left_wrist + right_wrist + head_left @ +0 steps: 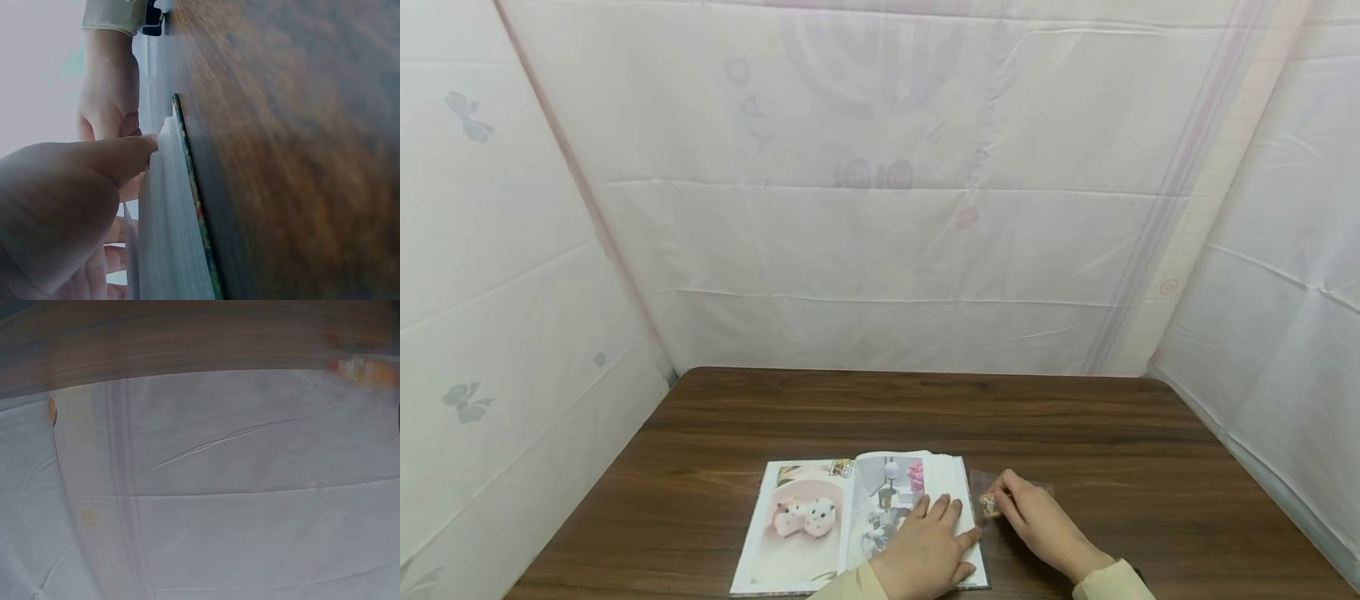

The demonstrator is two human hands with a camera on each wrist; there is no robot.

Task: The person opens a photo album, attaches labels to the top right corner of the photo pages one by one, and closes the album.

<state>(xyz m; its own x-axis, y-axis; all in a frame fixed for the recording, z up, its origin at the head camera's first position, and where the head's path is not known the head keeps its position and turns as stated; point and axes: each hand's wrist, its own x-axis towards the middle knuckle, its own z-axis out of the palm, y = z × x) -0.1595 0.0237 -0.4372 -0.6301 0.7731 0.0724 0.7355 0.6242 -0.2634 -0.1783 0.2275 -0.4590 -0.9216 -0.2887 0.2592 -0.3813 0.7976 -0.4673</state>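
Note:
An open book [760, 550] with picture pages lies on the table. My left hand [925, 546] rests on its right page with fingers spread. In the left wrist view, the left thumb [119, 156] lies against the edge of the thick page stack [165, 206]. Just right of the book, my right hand [1037, 521] pinches a small clear plastic packet [990, 505] with a brownish patterned piece in it. Its fingers hide part of the packet. The right wrist view shows only a blurred orange and red patch [369, 372], too unclear to name.
The dark wooden table [700, 450] extends behind and to both sides of the book. Pale printed cloth [880, 250] hangs behind the table and along both sides. Brownish outlined figures [841, 468] mark the top of the left page.

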